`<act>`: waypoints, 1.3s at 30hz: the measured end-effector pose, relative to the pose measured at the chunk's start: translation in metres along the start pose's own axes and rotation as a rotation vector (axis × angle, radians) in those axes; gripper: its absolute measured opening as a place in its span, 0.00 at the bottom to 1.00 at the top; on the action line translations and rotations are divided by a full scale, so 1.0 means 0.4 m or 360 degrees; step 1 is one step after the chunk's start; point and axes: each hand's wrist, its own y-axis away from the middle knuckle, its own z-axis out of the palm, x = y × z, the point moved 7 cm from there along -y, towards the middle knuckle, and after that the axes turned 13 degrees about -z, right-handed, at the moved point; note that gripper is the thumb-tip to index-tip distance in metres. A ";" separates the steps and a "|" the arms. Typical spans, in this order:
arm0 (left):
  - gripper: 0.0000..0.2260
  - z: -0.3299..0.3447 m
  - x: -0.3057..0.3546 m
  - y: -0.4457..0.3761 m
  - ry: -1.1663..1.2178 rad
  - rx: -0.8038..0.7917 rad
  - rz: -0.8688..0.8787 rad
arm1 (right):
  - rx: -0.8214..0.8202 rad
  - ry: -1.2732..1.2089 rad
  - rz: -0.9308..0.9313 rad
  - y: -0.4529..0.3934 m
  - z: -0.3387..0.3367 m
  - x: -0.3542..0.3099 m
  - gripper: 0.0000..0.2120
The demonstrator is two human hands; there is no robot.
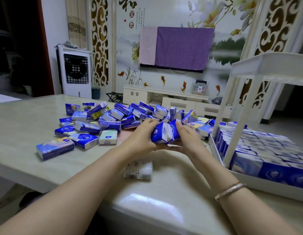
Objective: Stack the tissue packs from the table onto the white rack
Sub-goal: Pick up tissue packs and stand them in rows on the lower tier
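Both hands, the left hand (pixel 140 138) and the right hand (pixel 187 134), clamped a small bunch of tissue packs (pixel 165 133) just above the worktop (pixel 20 122), beside the white rack (pixel 235 177); they looked light and soft, best squeezed at their ends.

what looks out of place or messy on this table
The loose tissue packs lie in a jumbled heap, tilted every way, unlike the neat rows in the white rack. One white speckled pack sits alone near the table edge, below both hands' bundle of packs.
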 end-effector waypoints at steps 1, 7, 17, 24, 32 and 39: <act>0.30 -0.005 0.008 0.003 -0.0036 0.0053 0.0037 | -0.0004 0.0005 0.0003 0.000 0.004 -0.007 0.20; 0.20 -0.037 0.084 0.048 0.0159 0.0278 0.0242 | -0.0259 0.0364 -0.0138 0.030 0.024 -0.081 0.14; 0.19 -0.016 0.368 0.118 0.0015 0.0270 0.0541 | -0.0107 0.0517 -0.0177 0.137 -0.193 -0.250 0.29; 0.19 0.109 0.534 0.117 -0.0119 0.0276 0.0660 | 0.0119 0.0343 -0.0098 0.208 -0.394 -0.289 0.20; 0.21 0.272 0.664 0.066 -0.0092 0.0134 0.0565 | 0.0208 0.0434 0.0019 0.229 -0.580 -0.267 0.24; 0.29 0.379 0.653 0.009 -0.0121 -0.0290 0.0413 | 0.0529 0.0856 -0.0082 0.230 -0.796 -0.313 0.26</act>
